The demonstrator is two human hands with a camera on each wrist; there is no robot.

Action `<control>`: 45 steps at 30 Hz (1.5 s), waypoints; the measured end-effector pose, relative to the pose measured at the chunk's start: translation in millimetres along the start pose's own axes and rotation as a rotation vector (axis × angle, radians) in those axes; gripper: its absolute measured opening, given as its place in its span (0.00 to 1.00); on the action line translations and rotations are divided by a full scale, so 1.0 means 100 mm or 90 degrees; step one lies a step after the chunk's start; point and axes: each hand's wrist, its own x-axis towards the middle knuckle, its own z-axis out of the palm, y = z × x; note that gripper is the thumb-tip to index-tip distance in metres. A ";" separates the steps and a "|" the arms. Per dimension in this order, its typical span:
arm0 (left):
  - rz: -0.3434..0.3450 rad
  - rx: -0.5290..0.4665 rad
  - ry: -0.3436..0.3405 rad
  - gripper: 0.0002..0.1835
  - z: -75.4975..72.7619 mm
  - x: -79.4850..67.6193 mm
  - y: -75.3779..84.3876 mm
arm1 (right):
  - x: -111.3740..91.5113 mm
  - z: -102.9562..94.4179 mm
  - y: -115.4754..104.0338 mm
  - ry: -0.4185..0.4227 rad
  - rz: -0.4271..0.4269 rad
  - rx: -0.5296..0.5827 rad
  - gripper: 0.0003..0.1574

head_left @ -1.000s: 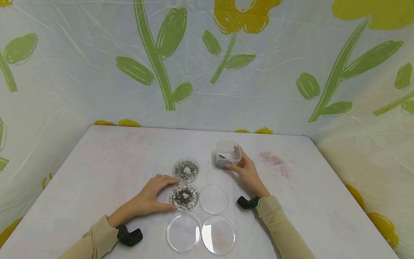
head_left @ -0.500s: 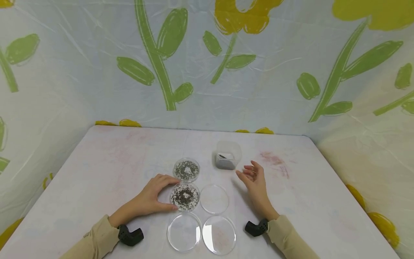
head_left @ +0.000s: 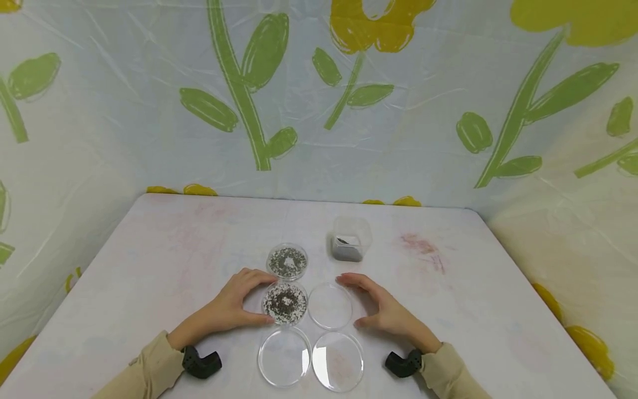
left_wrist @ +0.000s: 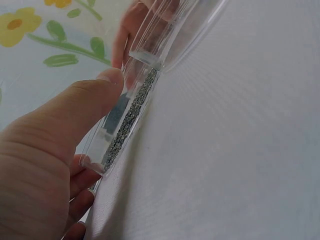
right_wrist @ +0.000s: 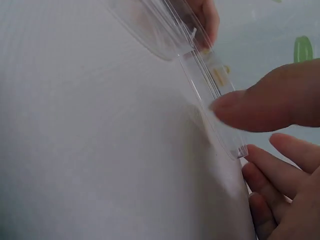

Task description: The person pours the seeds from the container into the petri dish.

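My left hand (head_left: 231, 305) holds a petri dish (head_left: 284, 303) of dark and white grains, its thumb and fingers at opposite sides of the rim. The left wrist view shows the layer of grains (left_wrist: 131, 117) through the clear side wall. Beside it lies an empty clear petri dish half (head_left: 330, 306), a lid or base. My right hand (head_left: 386, 310) curves around that piece's right side, fingertips at its far edge and thumb close to the near edge. In the right wrist view the thumb (right_wrist: 250, 110) overlaps the clear wall; firm contact cannot be made out.
Another grain-filled petri dish (head_left: 287, 261) stands just behind the held one. A translucent tub (head_left: 351, 244) with dark grains is farther back, right. Two empty clear dish pieces (head_left: 284, 356) lie side by side at the front of the white table (head_left: 199, 233).
My right hand has let go of the translucent tub and come back toward me to the empty dish half. The left hand keeps its hold on the grain-filled dish.
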 end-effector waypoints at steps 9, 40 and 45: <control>0.005 0.000 0.002 0.44 0.01 -0.01 -0.01 | 0.02 -0.02 -0.07 -0.063 0.054 -0.039 0.59; 0.003 0.006 -0.002 0.45 0.00 0.00 0.02 | 0.20 -0.09 -0.10 -0.044 0.039 -0.062 0.54; 0.016 0.016 0.006 0.44 0.01 0.00 0.01 | 0.24 -0.09 -0.16 -0.029 0.035 -0.058 0.53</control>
